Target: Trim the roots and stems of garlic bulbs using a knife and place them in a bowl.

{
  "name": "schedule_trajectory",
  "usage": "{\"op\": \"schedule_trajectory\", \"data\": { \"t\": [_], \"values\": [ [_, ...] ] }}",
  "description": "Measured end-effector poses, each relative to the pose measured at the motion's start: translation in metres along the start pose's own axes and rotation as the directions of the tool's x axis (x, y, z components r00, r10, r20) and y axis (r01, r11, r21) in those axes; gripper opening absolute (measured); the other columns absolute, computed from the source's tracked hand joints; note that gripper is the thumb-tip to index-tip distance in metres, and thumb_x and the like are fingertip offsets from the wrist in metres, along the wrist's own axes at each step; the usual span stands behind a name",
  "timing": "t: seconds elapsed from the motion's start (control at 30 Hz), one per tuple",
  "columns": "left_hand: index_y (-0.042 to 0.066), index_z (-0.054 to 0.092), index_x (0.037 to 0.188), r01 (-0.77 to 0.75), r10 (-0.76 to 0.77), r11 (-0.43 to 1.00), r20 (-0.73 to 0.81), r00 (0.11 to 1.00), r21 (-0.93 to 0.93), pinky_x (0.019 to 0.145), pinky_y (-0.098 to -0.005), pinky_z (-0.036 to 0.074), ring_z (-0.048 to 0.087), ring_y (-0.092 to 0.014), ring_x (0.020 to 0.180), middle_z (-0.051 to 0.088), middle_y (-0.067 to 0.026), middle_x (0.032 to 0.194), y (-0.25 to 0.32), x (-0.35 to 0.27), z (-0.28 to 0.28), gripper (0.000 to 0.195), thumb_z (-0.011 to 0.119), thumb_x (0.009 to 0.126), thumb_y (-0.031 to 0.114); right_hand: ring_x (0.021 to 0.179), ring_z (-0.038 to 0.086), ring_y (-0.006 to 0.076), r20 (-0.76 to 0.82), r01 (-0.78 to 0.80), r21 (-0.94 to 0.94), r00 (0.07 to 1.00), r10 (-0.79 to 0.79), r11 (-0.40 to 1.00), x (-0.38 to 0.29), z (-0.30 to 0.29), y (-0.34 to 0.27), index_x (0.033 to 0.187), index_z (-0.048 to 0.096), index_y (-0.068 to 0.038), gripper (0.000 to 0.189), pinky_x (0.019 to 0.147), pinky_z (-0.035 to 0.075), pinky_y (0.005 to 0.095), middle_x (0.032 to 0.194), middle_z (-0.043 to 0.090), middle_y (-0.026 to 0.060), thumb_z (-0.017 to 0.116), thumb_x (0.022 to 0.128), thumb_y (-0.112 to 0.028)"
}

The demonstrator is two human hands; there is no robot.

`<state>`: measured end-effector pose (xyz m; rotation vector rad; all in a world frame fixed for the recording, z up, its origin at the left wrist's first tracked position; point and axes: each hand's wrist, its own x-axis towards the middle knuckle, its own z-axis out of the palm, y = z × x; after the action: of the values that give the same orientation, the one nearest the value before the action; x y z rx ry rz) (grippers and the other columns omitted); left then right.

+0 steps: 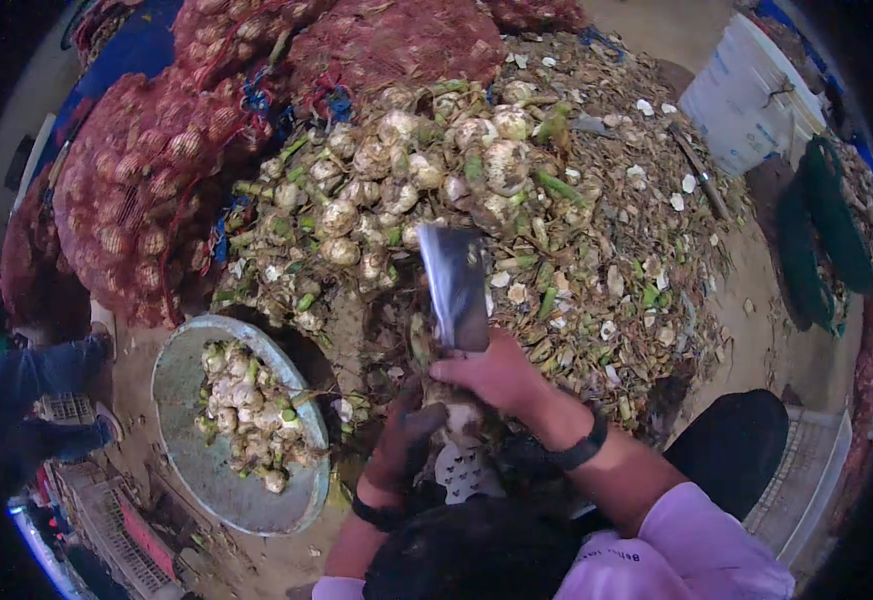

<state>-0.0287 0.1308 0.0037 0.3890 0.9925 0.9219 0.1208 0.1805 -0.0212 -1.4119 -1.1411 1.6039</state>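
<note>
My right hand [492,373] grips a broad cleaver-like metal blade [457,289], which points away from me over the edge of the heap. Close beside it on the left, my left hand [406,435], dark and perhaps gloved, has its fingers against a pale, round thing [463,420] that looks like a garlic bulb; the hold is partly hidden. Below the hands lies a white sandal with cut-out holes [462,472]. Beyond the blade are piled garlic bulbs [406,172] with cut green stems. A round, shallow basin [173,450] at the left holds more bulbs.
Red mesh sacks of garlic [136,195] stand at the back left. Peelings and stem scraps [601,300] spread across the middle and right. A white bucket [744,97] and green sandals [834,217] are at the right. Another person's leg [38,375] shows at the far left, near plastic crates [113,517].
</note>
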Motion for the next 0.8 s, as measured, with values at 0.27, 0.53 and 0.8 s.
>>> {"op": "schedule_trajectory", "data": {
  "t": [0.27,0.53,0.8],
  "values": [
    [0.012,0.066,0.102,-0.258,0.571,0.345,0.017,0.821,0.902,0.08,-0.0356,0.048,0.061,-0.027,0.089,0.065,-0.0099,0.095,0.01,-0.002,-0.039,0.044,0.074,0.058,0.01,0.068,0.062,0.0343,0.067,0.116,-0.862,0.991,-0.117,0.494,-0.007,-0.025,0.021,0.075,0.06,-0.007,0.017,0.061,0.05,0.0437,0.072,0.062,0.0137,0.065,0.07,-0.022],
    [0.007,0.05,0.123,0.031,0.756,-0.434,0.346,0.555,0.9,0.098,-0.0509,0.033,0.044,-0.041,0.117,0.05,-0.0219,0.125,0.111,0.039,-0.053,0.067,0.074,0.068,0.038,0.068,0.06,0.0365,-0.151,-0.061,-0.675,0.987,-0.056,0.735,0.011,-0.032,0.032,0.079,0.061,-0.003,0.024,0.063,0.048,0.0423,0.07,0.06,0.0195,0.062,0.069,-0.025],
    [0.004,0.061,0.11,0.329,0.381,0.01,-0.308,0.872,0.944,0.088,-0.041,0.046,0.06,-0.037,0.099,0.063,-0.0201,0.107,0.123,0.176,-0.082,0.075,0.07,0.061,0.061,0.066,0.06,0.0363,-0.185,-0.188,-0.502,0.977,0.107,0.844,-0.008,-0.027,0.028,0.078,0.062,-0.003,0.023,0.063,0.048,0.043,0.067,0.06,0.0188,0.061,0.069,-0.025]
  ]
}}
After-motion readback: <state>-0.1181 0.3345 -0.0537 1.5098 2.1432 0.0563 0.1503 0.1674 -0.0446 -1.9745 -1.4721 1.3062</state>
